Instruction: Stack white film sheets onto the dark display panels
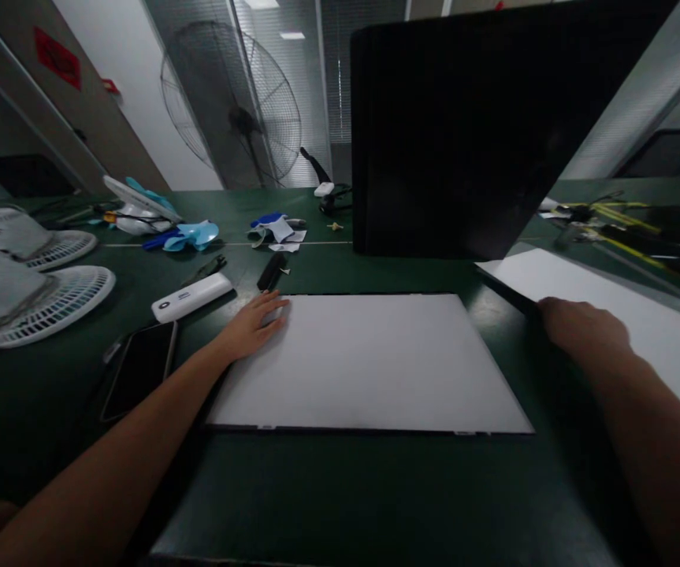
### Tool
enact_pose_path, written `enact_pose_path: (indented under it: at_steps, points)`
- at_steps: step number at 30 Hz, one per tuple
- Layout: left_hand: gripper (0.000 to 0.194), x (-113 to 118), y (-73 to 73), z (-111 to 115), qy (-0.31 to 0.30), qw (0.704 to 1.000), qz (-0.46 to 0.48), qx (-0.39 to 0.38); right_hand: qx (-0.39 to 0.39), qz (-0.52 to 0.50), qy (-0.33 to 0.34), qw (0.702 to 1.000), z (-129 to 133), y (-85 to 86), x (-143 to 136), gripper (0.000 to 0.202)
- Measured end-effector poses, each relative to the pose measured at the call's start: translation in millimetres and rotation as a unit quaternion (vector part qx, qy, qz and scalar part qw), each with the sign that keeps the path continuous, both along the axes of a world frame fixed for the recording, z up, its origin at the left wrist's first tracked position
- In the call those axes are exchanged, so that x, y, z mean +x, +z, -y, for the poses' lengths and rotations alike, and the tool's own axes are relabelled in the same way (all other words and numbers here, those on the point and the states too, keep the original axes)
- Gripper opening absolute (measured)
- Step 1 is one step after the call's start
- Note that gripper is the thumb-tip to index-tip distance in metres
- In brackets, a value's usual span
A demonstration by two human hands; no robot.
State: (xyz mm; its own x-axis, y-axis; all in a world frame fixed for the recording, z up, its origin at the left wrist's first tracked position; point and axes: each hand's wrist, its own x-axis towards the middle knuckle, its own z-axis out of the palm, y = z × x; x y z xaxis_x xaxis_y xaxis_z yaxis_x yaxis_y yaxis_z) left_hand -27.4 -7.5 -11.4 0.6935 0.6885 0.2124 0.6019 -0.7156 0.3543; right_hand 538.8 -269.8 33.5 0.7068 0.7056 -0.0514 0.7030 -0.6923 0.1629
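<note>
A flat white rectangular panel with thin dark edges lies on the dark green table in front of me. My left hand rests on its far left corner, fingers stretched out and a little apart. Off to the right is a second white panel with a dark near-left edge. The fingers of my right hand are closed at that edge, their tips partly hidden.
A large black screen stands behind the panel. To the left are a phone, a white oblong device, a small black object and white fan parts. Cables and tools lie at the far right.
</note>
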Motion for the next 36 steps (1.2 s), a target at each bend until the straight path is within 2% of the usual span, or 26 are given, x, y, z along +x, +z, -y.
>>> enact_pose_path:
  at_steps: [4,7,10,12,14,16,19,20,23,27,28,29,31,33,34,36]
  points:
    - [0.071,3,2.6,3,0.006,1.0,-0.001,-0.001,-0.049,0.018,0.022,0.998,0,22.8,-40,0.03]
    - [0.069,5,3.9,8,0.02,1.0,-0.009,0.001,-0.073,0.021,0.109,0.991,-2,31.6,-84,0.031]
    - [0.065,7,4.8,11,0.035,0.999,-0.019,-0.003,-0.089,0.014,0.228,0.969,-6,34.8,-138,0.03]
    - [0.066,8,5.3,13,0.044,0.999,-0.022,-0.009,-0.09,-0.007,0.327,0.941,-7,34.2,-174,0.03]
    - [0.068,8,5.5,13,0.058,0.998,-0.011,-0.017,-0.09,-0.032,0.421,0.902,-5,29.7,-206,0.042]
    - [0.069,8,5.7,12,0.08,0.996,0.026,-0.037,-0.079,-0.049,0.524,0.847,-1,21.1,-229,0.058]
    - [0.077,6,6.3,12,0.111,0.985,0.104,-0.076,-0.02,-0.053,0.643,0.764,5,7.0,-254,0.052]
    - [0.081,6,6.7,13,0.116,0.982,0.122,-0.087,0.0,-0.057,0.661,0.748,7,4.2,-260,0.048]
    - [0.092,4,9.1,14,0.103,0.982,0.125,-0.1,0.026,-0.112,0.668,0.735,12,4.7,-271,0.052]
    - [0.104,3,11.2,13,0.051,0.992,0.084,-0.079,0.067,-0.221,0.675,0.701,11,12.2,-261,0.059]
    - [0.103,3,10.7,11,0.048,0.993,0.078,-0.072,0.086,-0.231,0.667,0.703,8,12.1,-253,0.058]
    - [0.1,3,9.7,10,0.054,0.993,0.076,-0.066,0.11,-0.224,0.649,0.718,4,10.9,-241,0.056]
    - [0.094,4,6.5,6,0.086,0.992,0.081,-0.054,0.145,-0.164,0.58,0.785,-5,5.8,-214,0.054]
    - [0.088,4,3.3,3,0.117,0.989,0.085,-0.044,0.147,-0.097,0.499,0.848,-13,0.3,-184,0.055]
    - [0.084,4,2.1,1,0.125,0.988,0.083,-0.041,0.138,-0.08,0.47,0.868,-15,-1.5,-171,0.056]
    - [0.076,5,1.2,0,0.123,0.989,0.072,-0.042,0.122,-0.077,0.438,0.887,-16,-1.7,-152,0.054]
